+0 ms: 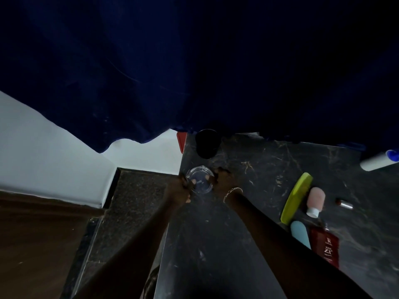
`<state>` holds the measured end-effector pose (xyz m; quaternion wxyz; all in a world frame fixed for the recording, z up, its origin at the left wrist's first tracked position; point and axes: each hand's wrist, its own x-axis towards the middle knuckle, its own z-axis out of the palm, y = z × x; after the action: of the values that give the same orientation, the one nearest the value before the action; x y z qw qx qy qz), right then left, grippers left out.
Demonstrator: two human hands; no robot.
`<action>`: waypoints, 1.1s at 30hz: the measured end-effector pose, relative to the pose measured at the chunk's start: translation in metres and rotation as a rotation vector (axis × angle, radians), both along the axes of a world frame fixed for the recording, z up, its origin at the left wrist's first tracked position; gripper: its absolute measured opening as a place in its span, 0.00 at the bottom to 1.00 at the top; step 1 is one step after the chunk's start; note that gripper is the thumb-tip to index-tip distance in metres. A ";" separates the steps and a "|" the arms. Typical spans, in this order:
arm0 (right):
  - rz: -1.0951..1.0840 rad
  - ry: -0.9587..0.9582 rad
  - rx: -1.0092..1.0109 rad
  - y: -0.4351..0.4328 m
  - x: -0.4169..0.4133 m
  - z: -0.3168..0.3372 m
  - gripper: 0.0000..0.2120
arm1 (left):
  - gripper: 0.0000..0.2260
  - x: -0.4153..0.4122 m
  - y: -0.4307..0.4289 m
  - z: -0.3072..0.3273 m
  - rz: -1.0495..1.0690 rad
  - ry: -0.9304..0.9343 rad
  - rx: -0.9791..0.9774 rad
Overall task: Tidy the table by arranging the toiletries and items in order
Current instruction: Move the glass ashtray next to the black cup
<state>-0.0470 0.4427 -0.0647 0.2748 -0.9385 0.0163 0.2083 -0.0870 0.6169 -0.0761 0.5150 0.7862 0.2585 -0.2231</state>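
Note:
A clear round glass dish (pixel 199 180) sits near the left edge of the dark marble table (pixel 248 212). My left hand (pixel 180 188) grips its left rim and my right hand (pixel 221 179) grips its right rim, a thin chain on that wrist. To the right lie a lime-green case (pixel 296 197), a pink bottle with a white cap (pixel 315 201), a light blue tube (pixel 300 233), a dark red sachet (pixel 326 247) and a small metal-capped vial (pixel 344 203).
A black cup (pixel 207 143) stands behind the dish at the table's far edge. A white bottle with a blue cap (pixel 379 160) lies at the far right. A dark blue curtain (pixel 194 61) hangs over the back. Floor and white wall lie left of the table.

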 end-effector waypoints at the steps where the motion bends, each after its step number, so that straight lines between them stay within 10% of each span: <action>1: 0.015 -0.032 0.013 -0.003 -0.005 0.005 0.17 | 0.17 -0.003 0.001 0.005 -0.094 -0.073 0.116; 8: 0.053 -0.473 0.029 -0.038 -0.065 0.050 0.21 | 0.19 -0.048 -0.014 0.036 -0.354 -0.485 0.611; 15: 0.010 -0.391 -0.087 -0.081 -0.119 0.065 0.35 | 0.29 -0.083 -0.054 0.045 -0.596 -0.676 0.788; 33: -0.276 -0.352 -0.176 -0.274 -0.199 0.059 0.24 | 0.24 -0.131 -0.262 0.066 -0.777 -0.742 0.650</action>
<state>-0.2463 0.1688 -0.0060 0.2164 -0.9696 0.1143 0.0000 -0.2180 0.3549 -0.0101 0.1864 0.9642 -0.1876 -0.0166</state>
